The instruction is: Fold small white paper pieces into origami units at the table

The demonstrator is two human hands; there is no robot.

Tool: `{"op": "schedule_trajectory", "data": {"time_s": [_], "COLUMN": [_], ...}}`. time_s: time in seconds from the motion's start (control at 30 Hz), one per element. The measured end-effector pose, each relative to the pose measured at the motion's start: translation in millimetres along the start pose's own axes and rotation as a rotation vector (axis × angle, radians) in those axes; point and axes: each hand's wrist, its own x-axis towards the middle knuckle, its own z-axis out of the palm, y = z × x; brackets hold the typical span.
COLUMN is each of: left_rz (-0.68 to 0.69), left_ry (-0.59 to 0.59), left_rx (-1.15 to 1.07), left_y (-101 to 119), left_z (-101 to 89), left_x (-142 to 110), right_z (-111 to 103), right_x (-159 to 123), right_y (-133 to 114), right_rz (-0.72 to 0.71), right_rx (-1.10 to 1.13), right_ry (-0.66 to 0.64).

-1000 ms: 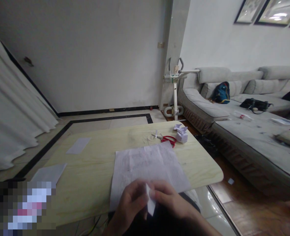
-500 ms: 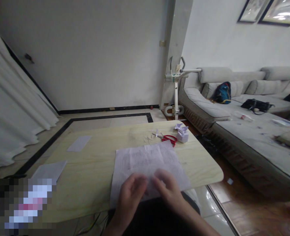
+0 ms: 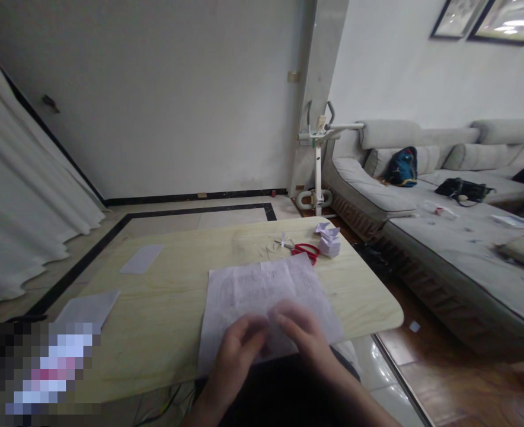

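Note:
A large creased sheet of printed paper point(image 3: 253, 290) lies flat at the table's near edge. Over its lower part are both of my hands, fingertips facing each other and smeared by motion. My left hand point(image 3: 242, 344) is curled, thumb against the fingers. My right hand point(image 3: 302, 329) is bent in a similar pinch. Something pale and thin seems to sit between the fingertips, too blurred to name against the white sheet. Beyond the sheet's far right corner rest red-handled scissors point(image 3: 305, 250), with pale thin strips point(image 3: 268, 249) beside the blades. Folded white paper pieces point(image 3: 329, 240) stand right of them.
The wooden table point(image 3: 164, 320) has a small white sheet point(image 3: 141, 259) and another paper point(image 3: 88, 308) on its left. A blurred-out patch point(image 3: 51, 373) covers the lower left. A grey sofa point(image 3: 444, 249) stands to the right, near white exercise equipment point(image 3: 318, 160).
My right fingers have lifted slightly and shifted a little left over the sheet. My left hand stays almost in place. The things on the table have not moved.

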Motion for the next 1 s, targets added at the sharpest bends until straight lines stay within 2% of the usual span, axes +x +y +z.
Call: {"op": "schedule_trajectory", "data": {"time_s": [0.17,0.5,0.7,0.87,1.0], "left_rz": [0.034,0.224,0.172,0.094,0.047], "left_ry": [0.021,0.039,0.101,0.052,0.034], "left_rx": [0.054,0.214,0.294,0.222,0.265], "left_y": [-3.2,-23.6,-18.9,-17.7,-16.0], "left_z": [-0.5,0.2,0.4,2.3,1.1], "left_x": [1.3,5.7,4.6,4.4,5.4], "right_z": [1.8,0.9,0.7,1.2,1.3], "right_x": [1.3,4.9,5.4,4.7,4.9], "right_y": [6.4,14.9,19.7,23.3,21.0], "right_rz": [-0.007,-0.083,-0.012,0.022,0.043], "right_rx": [0.031,-0.079,-0.124,-0.091,-0.091], "right_ry": [0.027,0.052,0.079,0.060,0.025]}}
